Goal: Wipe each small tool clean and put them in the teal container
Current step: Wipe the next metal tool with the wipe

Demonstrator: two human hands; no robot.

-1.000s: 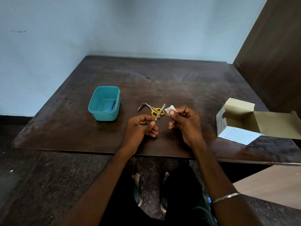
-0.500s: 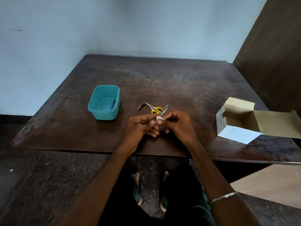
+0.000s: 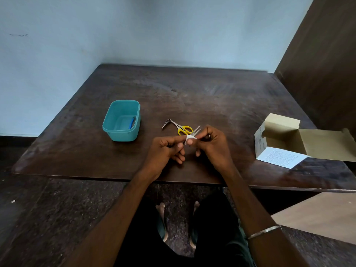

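My left hand pinches the near end of metal tweezers, whose two tips point away toward the right. My right hand presses a small white wipe around the tweezers' middle. Just beyond the hands, yellow-handled scissors lie on the dark wooden table, with a small metal clipper at their tip. The teal container stands to the left with a blue tool inside it.
An open cardboard box with a printed white flap sits at the table's right side. A brown wall panel rises at the right. The table's near edge runs just below my wrists, with my feet on the floor underneath.
My right hand brought the white wipe from beside the tweezers onto them and closed it around the shaft. The left hand kept holding the tweezers in place.
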